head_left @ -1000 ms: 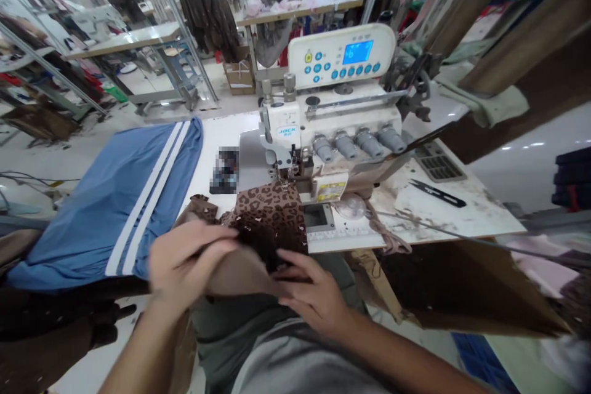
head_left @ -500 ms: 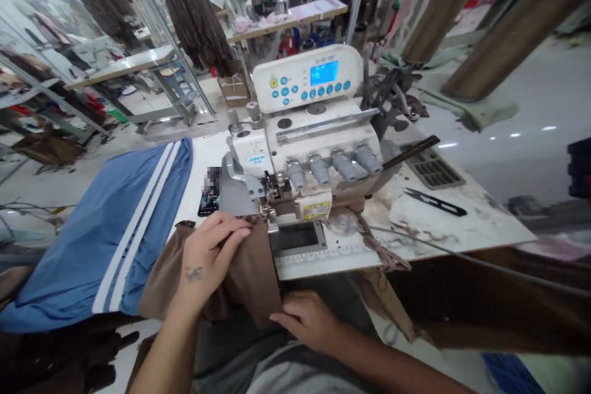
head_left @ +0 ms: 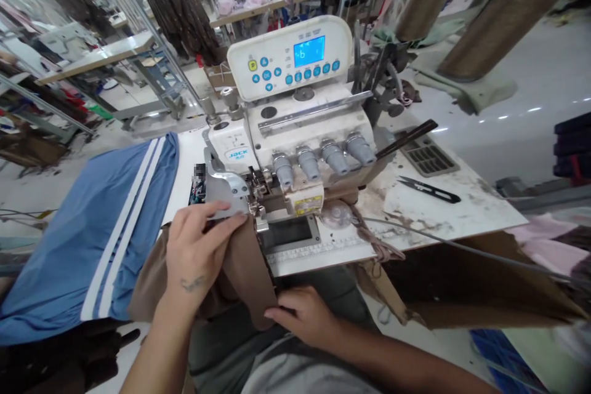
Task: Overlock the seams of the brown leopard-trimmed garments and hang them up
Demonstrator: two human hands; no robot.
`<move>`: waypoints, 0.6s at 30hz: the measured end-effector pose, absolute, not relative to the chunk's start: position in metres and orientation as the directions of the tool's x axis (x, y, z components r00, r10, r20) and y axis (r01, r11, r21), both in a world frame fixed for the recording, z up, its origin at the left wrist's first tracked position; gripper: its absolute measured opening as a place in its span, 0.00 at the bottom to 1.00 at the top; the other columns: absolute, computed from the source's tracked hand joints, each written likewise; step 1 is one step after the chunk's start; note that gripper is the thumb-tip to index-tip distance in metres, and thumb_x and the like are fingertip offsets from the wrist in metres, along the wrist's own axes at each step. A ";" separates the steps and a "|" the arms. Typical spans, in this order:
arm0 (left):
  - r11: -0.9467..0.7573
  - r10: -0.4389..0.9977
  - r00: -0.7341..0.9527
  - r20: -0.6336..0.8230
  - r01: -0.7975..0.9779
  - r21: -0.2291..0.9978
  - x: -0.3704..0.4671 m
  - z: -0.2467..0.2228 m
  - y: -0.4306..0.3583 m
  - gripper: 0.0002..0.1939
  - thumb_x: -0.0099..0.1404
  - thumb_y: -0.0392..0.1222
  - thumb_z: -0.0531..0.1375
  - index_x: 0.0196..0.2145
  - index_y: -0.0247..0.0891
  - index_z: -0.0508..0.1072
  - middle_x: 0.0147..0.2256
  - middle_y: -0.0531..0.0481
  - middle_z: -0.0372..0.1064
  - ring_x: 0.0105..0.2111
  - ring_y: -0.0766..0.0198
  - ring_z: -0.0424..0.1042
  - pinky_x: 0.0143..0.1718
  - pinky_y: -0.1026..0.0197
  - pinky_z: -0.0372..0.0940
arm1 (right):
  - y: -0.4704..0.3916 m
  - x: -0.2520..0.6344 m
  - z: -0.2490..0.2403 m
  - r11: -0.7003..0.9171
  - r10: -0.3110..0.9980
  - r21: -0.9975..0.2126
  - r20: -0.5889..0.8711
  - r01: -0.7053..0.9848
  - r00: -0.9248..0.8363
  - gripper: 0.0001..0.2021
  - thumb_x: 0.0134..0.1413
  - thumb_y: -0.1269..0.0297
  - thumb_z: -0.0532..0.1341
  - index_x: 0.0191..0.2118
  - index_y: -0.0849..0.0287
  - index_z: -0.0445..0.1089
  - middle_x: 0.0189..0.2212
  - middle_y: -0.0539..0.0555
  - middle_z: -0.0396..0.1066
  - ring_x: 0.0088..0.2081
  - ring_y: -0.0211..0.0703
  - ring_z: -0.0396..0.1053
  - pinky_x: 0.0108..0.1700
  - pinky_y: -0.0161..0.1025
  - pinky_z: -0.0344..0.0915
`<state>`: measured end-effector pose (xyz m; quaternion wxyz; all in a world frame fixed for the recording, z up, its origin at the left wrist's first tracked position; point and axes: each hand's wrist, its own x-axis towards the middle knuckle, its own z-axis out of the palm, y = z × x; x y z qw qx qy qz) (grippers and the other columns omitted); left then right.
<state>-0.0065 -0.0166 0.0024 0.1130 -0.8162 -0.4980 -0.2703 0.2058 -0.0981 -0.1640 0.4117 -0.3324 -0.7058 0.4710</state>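
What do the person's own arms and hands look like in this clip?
Both forearms are bare, with no sleeves, gloves, rings or watch showing. The left hand carries a small dark tattoo on its back, near the wrist. The right hand shows no markings.

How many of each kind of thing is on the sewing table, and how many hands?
Hands: 2, left hand and right hand, both on the brown fabric
Sewing machine: 1
Tension knobs: 4
Thread snips: 1
Blue striped garment: 1
Brown fabric: 1
Total: 10
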 end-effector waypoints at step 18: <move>-0.382 0.860 0.302 0.412 0.915 0.127 0.030 -0.008 -0.038 0.18 0.75 0.37 0.57 0.60 0.33 0.67 0.64 0.39 0.70 0.68 0.53 0.65 0.68 0.53 0.59 | -0.087 0.213 -0.142 0.442 0.826 -0.892 0.364 0.092 -0.430 0.30 0.77 0.48 0.55 0.22 0.57 0.63 0.17 0.45 0.62 0.21 0.34 0.59 0.26 0.35 0.52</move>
